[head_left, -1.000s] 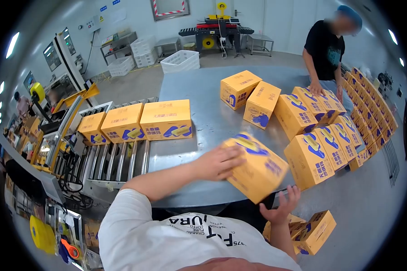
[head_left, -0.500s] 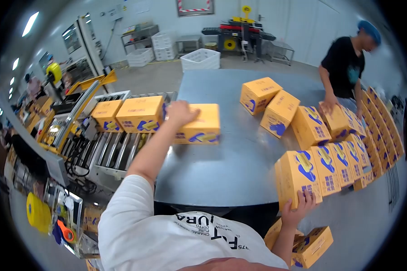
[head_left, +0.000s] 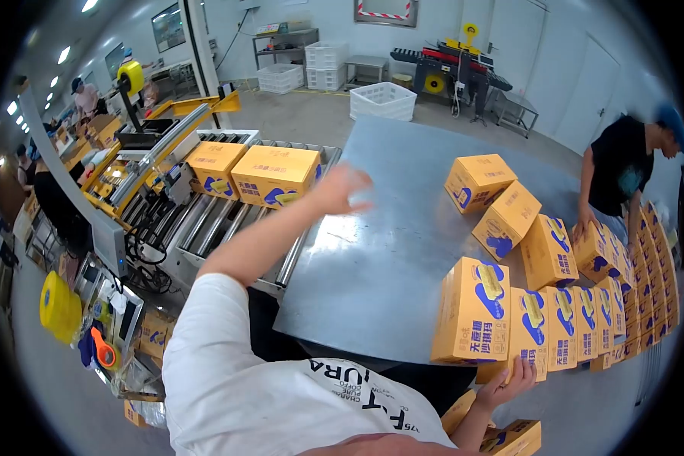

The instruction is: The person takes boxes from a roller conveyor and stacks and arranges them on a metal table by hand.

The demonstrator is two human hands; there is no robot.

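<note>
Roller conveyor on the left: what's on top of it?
Two yellow cartons stand on the roller conveyor. The surface directly beneath them is covered, and the person's left forearm hides another part.

My feed comes through bright and cool, lit by white rectangular ceiling lights that burn out to plain glare at upper left. A pale sheen spreads over the smooth grey metal tabletop near its conveyor side, and the shiny steel rollers carry thin highlights. I lose the fingers of the person's bare left hand to motion blur, yet the lettering on the nearest orange cardboard box with blue print reads crisply. The wide lens bows the white wall panels, squeezes the far left into soft detail, and darkens to black corners.
</note>
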